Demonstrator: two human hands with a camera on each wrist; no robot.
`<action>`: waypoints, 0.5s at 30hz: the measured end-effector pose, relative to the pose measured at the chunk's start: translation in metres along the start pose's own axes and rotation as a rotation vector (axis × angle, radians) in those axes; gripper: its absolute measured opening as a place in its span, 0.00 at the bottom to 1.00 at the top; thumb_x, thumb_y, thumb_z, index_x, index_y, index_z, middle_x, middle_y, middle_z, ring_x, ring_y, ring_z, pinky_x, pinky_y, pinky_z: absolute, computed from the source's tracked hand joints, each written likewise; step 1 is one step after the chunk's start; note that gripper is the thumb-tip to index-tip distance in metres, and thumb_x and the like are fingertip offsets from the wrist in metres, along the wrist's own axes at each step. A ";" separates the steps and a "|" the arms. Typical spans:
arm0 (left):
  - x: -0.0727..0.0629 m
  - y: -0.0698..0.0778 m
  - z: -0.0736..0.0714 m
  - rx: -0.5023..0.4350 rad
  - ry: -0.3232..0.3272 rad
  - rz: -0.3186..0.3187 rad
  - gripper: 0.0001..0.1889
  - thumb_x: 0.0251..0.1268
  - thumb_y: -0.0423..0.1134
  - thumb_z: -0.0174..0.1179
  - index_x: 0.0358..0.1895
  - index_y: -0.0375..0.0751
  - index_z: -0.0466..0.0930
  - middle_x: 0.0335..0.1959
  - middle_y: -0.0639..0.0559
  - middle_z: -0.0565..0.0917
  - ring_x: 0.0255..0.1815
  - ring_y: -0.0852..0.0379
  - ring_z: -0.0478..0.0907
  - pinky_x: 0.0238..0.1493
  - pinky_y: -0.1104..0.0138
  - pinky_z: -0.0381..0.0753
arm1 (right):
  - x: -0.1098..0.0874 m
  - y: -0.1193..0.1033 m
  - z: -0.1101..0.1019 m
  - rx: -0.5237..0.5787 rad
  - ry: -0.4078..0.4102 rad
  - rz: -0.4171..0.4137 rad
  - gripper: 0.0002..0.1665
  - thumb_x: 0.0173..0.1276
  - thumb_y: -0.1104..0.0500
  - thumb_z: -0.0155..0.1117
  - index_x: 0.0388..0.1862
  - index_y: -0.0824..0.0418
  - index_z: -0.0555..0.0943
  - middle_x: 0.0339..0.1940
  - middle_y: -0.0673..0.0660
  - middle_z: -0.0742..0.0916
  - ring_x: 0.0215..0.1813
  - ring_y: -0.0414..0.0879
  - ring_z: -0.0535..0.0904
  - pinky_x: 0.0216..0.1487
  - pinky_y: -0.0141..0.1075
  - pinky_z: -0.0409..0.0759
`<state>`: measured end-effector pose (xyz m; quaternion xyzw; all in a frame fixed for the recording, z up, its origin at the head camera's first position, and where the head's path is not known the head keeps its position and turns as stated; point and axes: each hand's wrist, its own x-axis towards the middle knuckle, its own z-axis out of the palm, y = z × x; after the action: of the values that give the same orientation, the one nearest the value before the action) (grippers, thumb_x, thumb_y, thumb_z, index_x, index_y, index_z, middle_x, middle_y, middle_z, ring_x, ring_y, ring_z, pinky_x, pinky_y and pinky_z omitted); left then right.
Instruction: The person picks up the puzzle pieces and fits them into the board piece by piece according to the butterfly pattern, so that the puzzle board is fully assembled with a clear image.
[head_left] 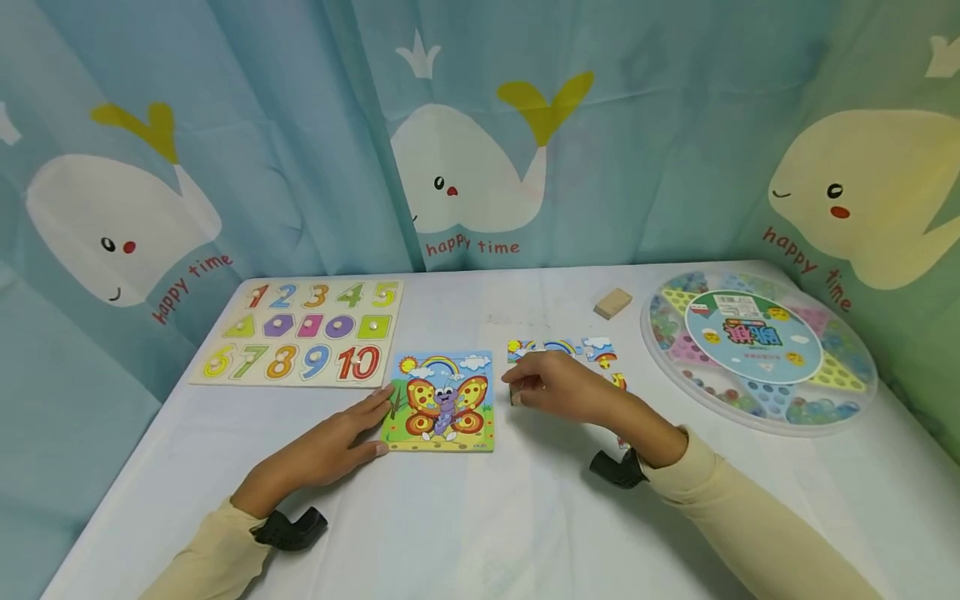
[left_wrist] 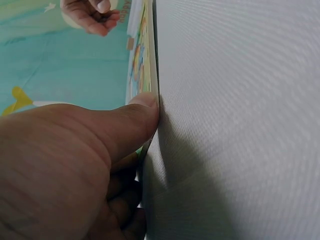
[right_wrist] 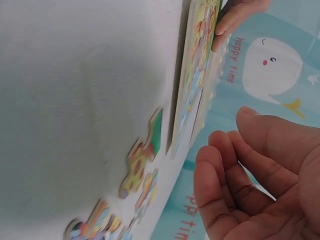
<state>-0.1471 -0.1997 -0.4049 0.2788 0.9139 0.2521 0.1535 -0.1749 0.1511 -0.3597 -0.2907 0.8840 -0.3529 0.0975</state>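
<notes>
A square butterfly puzzle board [head_left: 445, 408] lies face up near the middle of the white table. My left hand [head_left: 326, 446] rests at its left side, the fingers extended along the edge and the thumb touching the lower left corner. Just right of the board, my right hand [head_left: 566, 387] hovers over loose puzzle pieces [head_left: 600, 348], partly hiding them. In the right wrist view its fingers [right_wrist: 210, 185] curl loosely, with nothing between them and the thumb. A green and yellow piece [right_wrist: 142, 155] lies on the table beside the board there.
Behind the board on the left is a number and shape board [head_left: 300, 333]. A small wooden block [head_left: 613, 303] lies beyond the pieces. A round clear-edged game case [head_left: 757, 350] occupies the right side. A whale-print curtain [head_left: 645, 167] hangs along the table's back edge.
</notes>
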 end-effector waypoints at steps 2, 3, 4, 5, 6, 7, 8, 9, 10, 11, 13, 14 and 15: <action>0.000 -0.001 0.001 0.002 -0.002 -0.005 0.36 0.70 0.43 0.60 0.75 0.36 0.55 0.79 0.51 0.48 0.77 0.47 0.47 0.71 0.50 0.57 | -0.004 0.003 -0.001 0.001 -0.002 0.000 0.14 0.63 0.70 0.64 0.48 0.71 0.84 0.39 0.56 0.86 0.40 0.43 0.79 0.40 0.33 0.80; -0.001 -0.001 0.001 0.002 -0.002 -0.007 0.36 0.70 0.43 0.60 0.75 0.36 0.55 0.79 0.51 0.48 0.77 0.48 0.46 0.71 0.50 0.57 | -0.006 0.004 -0.002 0.003 -0.002 -0.004 0.14 0.63 0.71 0.64 0.48 0.71 0.84 0.39 0.55 0.86 0.40 0.43 0.79 0.40 0.33 0.80; -0.001 -0.002 0.002 0.003 0.000 -0.006 0.36 0.70 0.43 0.60 0.75 0.36 0.55 0.79 0.51 0.48 0.77 0.48 0.47 0.71 0.50 0.57 | -0.008 0.005 -0.002 0.002 -0.001 -0.005 0.13 0.63 0.70 0.65 0.47 0.71 0.84 0.39 0.55 0.86 0.39 0.43 0.79 0.40 0.33 0.80; 0.000 -0.002 0.002 0.002 0.002 -0.005 0.36 0.70 0.43 0.60 0.75 0.37 0.55 0.79 0.52 0.48 0.77 0.48 0.46 0.71 0.50 0.57 | -0.010 0.006 -0.003 -0.004 0.002 -0.010 0.13 0.63 0.70 0.65 0.47 0.70 0.84 0.39 0.54 0.86 0.39 0.43 0.79 0.39 0.33 0.80; 0.000 -0.002 0.002 0.001 0.004 -0.002 0.36 0.70 0.43 0.60 0.75 0.36 0.55 0.79 0.52 0.48 0.77 0.48 0.46 0.71 0.50 0.57 | -0.012 0.008 -0.004 -0.010 0.004 -0.015 0.12 0.63 0.70 0.65 0.46 0.70 0.85 0.38 0.53 0.86 0.39 0.42 0.79 0.39 0.33 0.80; 0.000 -0.002 0.002 0.002 0.006 0.002 0.36 0.70 0.44 0.60 0.75 0.36 0.56 0.79 0.52 0.48 0.77 0.48 0.46 0.71 0.50 0.57 | -0.014 0.009 -0.005 -0.015 0.007 -0.021 0.12 0.63 0.70 0.65 0.46 0.69 0.85 0.38 0.52 0.86 0.38 0.42 0.79 0.39 0.33 0.80; 0.000 -0.001 0.002 0.002 0.006 0.004 0.36 0.70 0.44 0.60 0.75 0.36 0.56 0.79 0.52 0.48 0.77 0.48 0.46 0.71 0.50 0.56 | -0.016 0.011 -0.006 -0.016 0.007 -0.027 0.12 0.63 0.70 0.65 0.45 0.69 0.85 0.37 0.52 0.86 0.38 0.42 0.79 0.39 0.33 0.80; 0.000 -0.001 0.002 0.003 0.007 0.006 0.36 0.70 0.44 0.60 0.75 0.36 0.56 0.79 0.52 0.48 0.77 0.48 0.46 0.71 0.50 0.56 | -0.018 0.012 -0.007 -0.016 0.008 -0.033 0.11 0.63 0.70 0.65 0.45 0.68 0.85 0.37 0.51 0.86 0.38 0.42 0.79 0.39 0.33 0.80; 0.001 -0.001 0.002 0.003 0.006 0.007 0.35 0.70 0.44 0.60 0.75 0.36 0.56 0.79 0.52 0.48 0.77 0.48 0.46 0.71 0.50 0.56 | -0.019 0.013 -0.008 -0.020 0.009 -0.038 0.11 0.63 0.70 0.65 0.45 0.68 0.85 0.37 0.51 0.86 0.38 0.41 0.79 0.39 0.33 0.80; 0.001 -0.001 0.002 0.001 0.005 0.006 0.35 0.70 0.44 0.60 0.75 0.36 0.56 0.79 0.52 0.48 0.77 0.48 0.46 0.71 0.50 0.56 | -0.020 0.015 -0.009 -0.020 0.007 -0.045 0.11 0.63 0.71 0.65 0.45 0.68 0.85 0.36 0.50 0.86 0.38 0.41 0.79 0.39 0.33 0.80; 0.001 -0.001 0.002 0.001 0.004 0.005 0.35 0.70 0.44 0.60 0.75 0.36 0.56 0.79 0.52 0.48 0.77 0.48 0.46 0.71 0.50 0.56 | -0.021 0.016 -0.010 -0.019 0.003 -0.048 0.12 0.62 0.71 0.64 0.45 0.68 0.85 0.36 0.51 0.86 0.39 0.42 0.79 0.39 0.33 0.80; 0.001 -0.001 0.002 0.000 0.004 0.006 0.35 0.70 0.44 0.60 0.75 0.36 0.56 0.79 0.52 0.48 0.77 0.48 0.46 0.71 0.50 0.56 | -0.022 0.017 -0.011 -0.018 0.003 -0.046 0.12 0.62 0.72 0.64 0.45 0.68 0.85 0.36 0.51 0.86 0.39 0.42 0.79 0.39 0.33 0.80; 0.001 -0.002 0.002 0.001 0.004 0.005 0.36 0.70 0.44 0.60 0.75 0.36 0.56 0.79 0.52 0.48 0.77 0.48 0.46 0.71 0.50 0.56 | -0.023 0.017 -0.011 -0.015 0.002 -0.042 0.12 0.62 0.72 0.64 0.45 0.68 0.85 0.37 0.51 0.86 0.39 0.42 0.79 0.39 0.33 0.80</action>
<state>-0.1477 -0.1996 -0.4075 0.2805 0.9136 0.2528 0.1509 -0.1678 0.1810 -0.3639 -0.3094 0.8805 -0.3486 0.0870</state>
